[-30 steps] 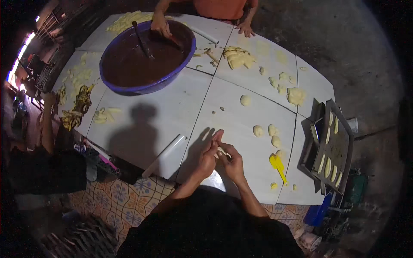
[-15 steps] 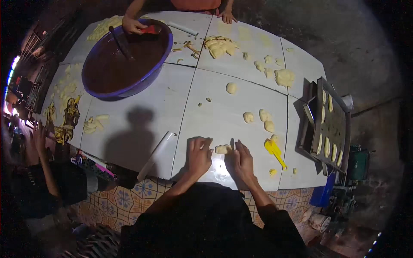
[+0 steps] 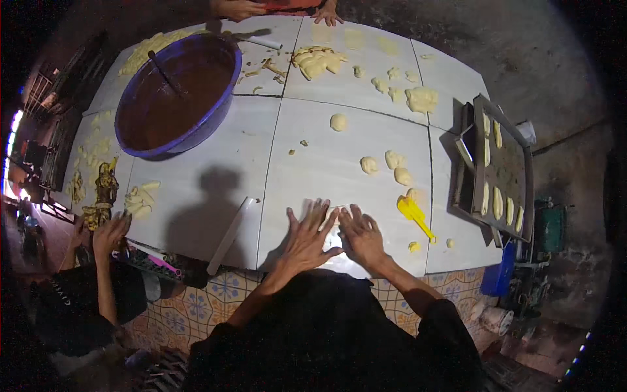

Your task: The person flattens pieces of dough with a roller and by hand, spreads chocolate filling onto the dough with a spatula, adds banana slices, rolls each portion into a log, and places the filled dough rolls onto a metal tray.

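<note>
My left hand [image 3: 307, 236] lies flat at the near middle of the table, its fingers spread. Beside it, my right hand [image 3: 361, 240] is also laid out flat, fingers stretched forward. Both hands rest over a small piece of dough [image 3: 334, 211], of which only a pale sliver shows between them. Off to the right of my right hand lies a yellow plastic scraper [image 3: 413, 212] with dough at its end. Beyond my hands sit several dough balls [image 3: 369, 164], and one more dough ball [image 3: 338, 122] farther off.
A purple basin [image 3: 221, 116] of brown filling stands far left. Left of my hands lies a white tube [image 3: 232, 235]. Metal trays [image 3: 503, 163] with shaped dough are at the right. Peeled pieces and dark peels lie near a co-worker's hand [image 3: 111, 236]. Another person's hand [image 3: 328, 13] touches the far edge.
My hands have gone from either side of the dough to flat on top of it. Across the table, a person's hand has left the basin. The left co-worker's hand has reached the table edge.
</note>
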A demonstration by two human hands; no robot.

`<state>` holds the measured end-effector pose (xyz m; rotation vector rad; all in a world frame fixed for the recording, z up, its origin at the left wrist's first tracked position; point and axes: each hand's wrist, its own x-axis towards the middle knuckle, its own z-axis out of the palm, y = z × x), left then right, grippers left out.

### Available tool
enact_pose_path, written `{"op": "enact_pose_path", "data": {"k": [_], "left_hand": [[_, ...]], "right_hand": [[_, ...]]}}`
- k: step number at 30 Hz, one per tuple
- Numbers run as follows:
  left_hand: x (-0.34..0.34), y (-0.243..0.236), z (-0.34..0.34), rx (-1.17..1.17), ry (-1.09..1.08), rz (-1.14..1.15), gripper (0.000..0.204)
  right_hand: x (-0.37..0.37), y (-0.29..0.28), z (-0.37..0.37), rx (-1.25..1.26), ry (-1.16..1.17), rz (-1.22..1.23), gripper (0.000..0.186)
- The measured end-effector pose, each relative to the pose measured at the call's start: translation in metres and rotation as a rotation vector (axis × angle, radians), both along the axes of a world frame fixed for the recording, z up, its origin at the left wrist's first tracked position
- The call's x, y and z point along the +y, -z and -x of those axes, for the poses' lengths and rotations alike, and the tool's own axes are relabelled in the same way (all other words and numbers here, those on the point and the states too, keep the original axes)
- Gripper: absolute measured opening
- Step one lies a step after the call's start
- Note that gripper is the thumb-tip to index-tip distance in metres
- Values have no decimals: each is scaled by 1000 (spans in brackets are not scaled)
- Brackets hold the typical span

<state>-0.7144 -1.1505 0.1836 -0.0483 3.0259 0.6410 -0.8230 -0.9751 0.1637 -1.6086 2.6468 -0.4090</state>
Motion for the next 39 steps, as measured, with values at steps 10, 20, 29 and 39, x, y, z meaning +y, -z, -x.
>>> {"op": "enact_pose_path", "data": {"k": [10, 20, 29, 39], "left_hand": [[-85, 95, -153, 452, -841, 247, 41], [-2, 17, 8, 406, -222, 149, 34], [6, 19, -19, 176, -291, 65, 47], [-61, 47, 136, 205, -575, 571, 63]], "right_hand": [[8, -26, 8, -185, -42, 306, 62], [8, 7, 38, -90, 13, 399, 33], [28, 6, 29, -236, -19, 268, 35], [-50, 1, 95, -5, 365, 261, 32]]}}
